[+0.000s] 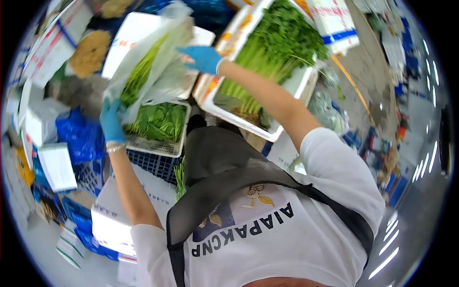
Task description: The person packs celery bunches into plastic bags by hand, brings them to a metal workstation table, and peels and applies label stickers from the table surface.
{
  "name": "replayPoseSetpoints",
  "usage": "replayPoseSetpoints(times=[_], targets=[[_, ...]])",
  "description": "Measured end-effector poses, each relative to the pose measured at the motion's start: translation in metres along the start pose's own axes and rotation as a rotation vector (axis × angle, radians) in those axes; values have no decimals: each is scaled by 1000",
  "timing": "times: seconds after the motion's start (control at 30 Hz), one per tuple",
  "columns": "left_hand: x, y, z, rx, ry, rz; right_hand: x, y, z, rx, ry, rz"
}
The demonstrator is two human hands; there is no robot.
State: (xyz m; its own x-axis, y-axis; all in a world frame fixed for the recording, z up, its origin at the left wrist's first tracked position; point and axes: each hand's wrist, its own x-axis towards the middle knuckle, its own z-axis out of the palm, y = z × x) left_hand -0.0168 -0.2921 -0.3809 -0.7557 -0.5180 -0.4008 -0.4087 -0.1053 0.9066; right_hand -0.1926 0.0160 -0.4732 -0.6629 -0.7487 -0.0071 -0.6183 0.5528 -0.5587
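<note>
A clear plastic bag (165, 62) with long-stemmed green vegetables (146, 64) inside slants across the upper left. My left hand (111, 120), in a blue glove, is closed on the bag's lower end. On the bag's other side is my right hand (204, 59), also gloved in blue, with its fingers stretched toward the plastic; whether they touch it is unclear. Below the bag, a white plastic basket (160, 147) contains leafy greens (160, 122). Under my right forearm stands a white foam box (248, 125) filled with leafy stalks that look like celery (272, 50).
A white foam lid or box (131, 31) lies behind the bag. Blue plastic bags (80, 136) and a white carton (114, 213) are at left, with a dark blue crate (153, 165) under the basket. Clear bags of produce (327, 112) sit on the right.
</note>
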Motion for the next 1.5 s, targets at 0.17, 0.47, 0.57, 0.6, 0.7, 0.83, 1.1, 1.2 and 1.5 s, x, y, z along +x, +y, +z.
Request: replayPoseSetpoints(times=[0.17, 0.47, 0.57, 0.6, 0.7, 0.83, 1.1, 1.2, 1.5], targets=[[-3, 4, 19, 617, 363, 314, -178, -27, -39, 790, 277, 655], [-142, -22, 271, 368, -816, 34, -346, 84, 53, 1210, 611, 1417], [-142, -129, 326, 813, -649, 386, -314, 74, 73, 933, 511, 1647], [-143, -137, 337, 975, -506, 486, -310, 73, 78, 872, 528, 1734], [-138, -129, 344, 1165, -278, 393, -313, 78, 94, 719, 533, 1805], [-132, -151, 328, 1203, -277, 209, -315, 47, 58, 434, 587, 1400], [-85, -161, 318, 1523, -530, 132, -271, 56, 43, 1062, 280, 1448], [-114, -131, 330, 1471, -327, 399, -263, 68, 63, 1025, 352, 1410], [-53, -161, 363, 1687, -722, 291, -269, 86, 85, 1195, 497, 1310]])
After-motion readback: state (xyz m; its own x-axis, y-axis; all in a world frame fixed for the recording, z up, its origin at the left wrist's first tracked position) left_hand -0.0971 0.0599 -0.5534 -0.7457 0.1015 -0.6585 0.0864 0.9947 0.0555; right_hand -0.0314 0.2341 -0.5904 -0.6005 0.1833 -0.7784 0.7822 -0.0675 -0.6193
